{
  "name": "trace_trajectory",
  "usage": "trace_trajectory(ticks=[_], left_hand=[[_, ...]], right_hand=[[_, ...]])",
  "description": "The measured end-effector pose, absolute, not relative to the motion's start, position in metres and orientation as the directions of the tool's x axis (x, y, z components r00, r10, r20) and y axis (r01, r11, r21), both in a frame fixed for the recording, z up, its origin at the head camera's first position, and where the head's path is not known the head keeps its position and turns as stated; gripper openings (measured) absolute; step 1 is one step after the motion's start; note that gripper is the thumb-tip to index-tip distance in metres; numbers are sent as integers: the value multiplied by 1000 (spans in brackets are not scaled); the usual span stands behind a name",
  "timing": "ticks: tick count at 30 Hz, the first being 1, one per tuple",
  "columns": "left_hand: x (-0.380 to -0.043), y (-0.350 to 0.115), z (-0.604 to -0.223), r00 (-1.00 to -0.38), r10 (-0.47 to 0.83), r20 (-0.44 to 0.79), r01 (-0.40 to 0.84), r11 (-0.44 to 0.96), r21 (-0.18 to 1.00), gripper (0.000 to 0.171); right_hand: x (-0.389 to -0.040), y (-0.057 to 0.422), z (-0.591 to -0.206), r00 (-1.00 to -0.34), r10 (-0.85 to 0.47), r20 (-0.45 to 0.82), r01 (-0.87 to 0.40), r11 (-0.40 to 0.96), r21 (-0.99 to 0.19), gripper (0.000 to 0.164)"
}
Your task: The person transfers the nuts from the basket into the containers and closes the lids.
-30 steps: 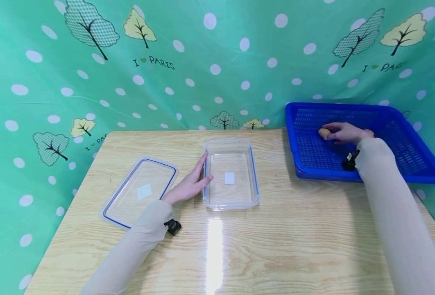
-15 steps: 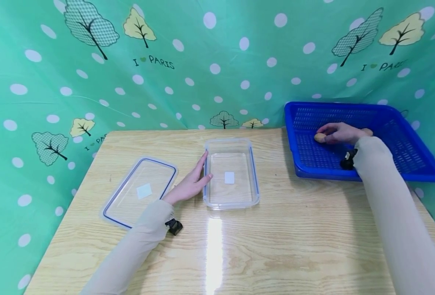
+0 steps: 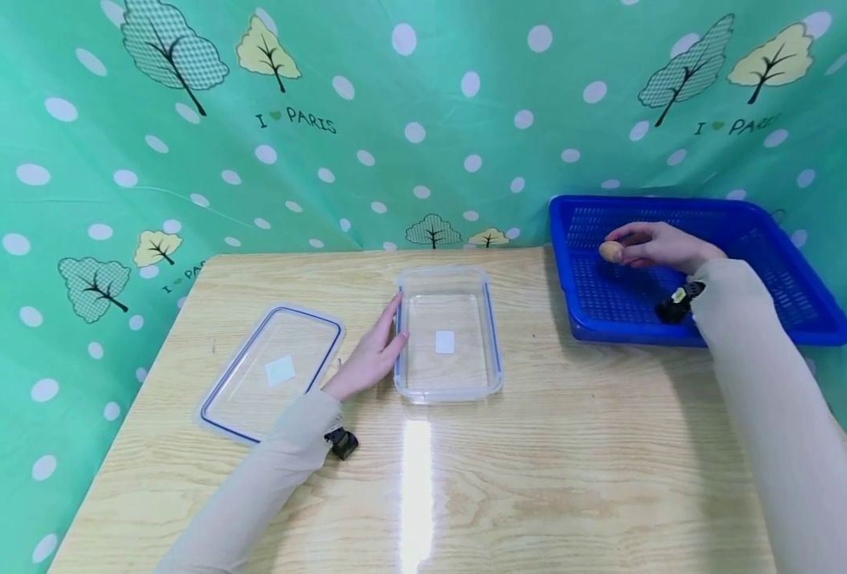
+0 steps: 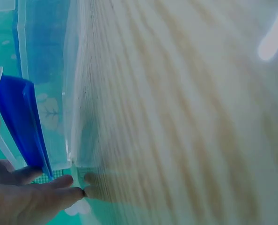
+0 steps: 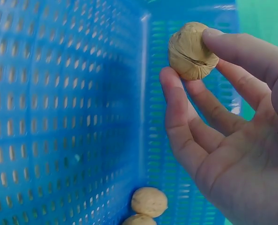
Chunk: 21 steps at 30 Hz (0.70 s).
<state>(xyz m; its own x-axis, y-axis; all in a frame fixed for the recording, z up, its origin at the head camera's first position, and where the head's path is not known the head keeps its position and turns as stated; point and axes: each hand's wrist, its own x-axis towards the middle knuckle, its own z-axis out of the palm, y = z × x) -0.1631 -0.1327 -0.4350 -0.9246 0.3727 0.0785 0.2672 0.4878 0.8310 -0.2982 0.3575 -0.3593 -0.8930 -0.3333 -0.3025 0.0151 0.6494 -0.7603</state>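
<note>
Wooden table (image 3: 553, 478), basket (image 3: 610, 328) at its far right corner — right hand (image 3: 663, 245) pinches a walnut (image 5: 191, 51) — outstretched left hand (image 3: 369, 359) touches the clear container (image 3: 448, 394), perhaps steadying it.

The walnut (image 5: 193, 50) in the right hand (image 3: 660, 245) hides the end of one finger (image 5: 244, 83). Below that hand, another walnut (image 5: 140, 221) is cut off at its wrist view's edge. Behind the left hand (image 3: 369, 359), the sleeve (image 3: 287, 454) covers a corner of the lid (image 3: 261, 395). Beside its fingers, the table (image 4: 176, 108) blurs, and I can't tell whether the box's (image 3: 448, 395) label (image 3: 445, 342) bears print.
</note>
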Motion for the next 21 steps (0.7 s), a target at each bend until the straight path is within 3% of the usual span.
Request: trace_trajectory(ticks=[21], left_hand=[[-163,-128,-435,-950,292,111,245,477,844,58]], right_hand=[[-272,334,-314,-899,-389,-199,-88,607,-790,48]])
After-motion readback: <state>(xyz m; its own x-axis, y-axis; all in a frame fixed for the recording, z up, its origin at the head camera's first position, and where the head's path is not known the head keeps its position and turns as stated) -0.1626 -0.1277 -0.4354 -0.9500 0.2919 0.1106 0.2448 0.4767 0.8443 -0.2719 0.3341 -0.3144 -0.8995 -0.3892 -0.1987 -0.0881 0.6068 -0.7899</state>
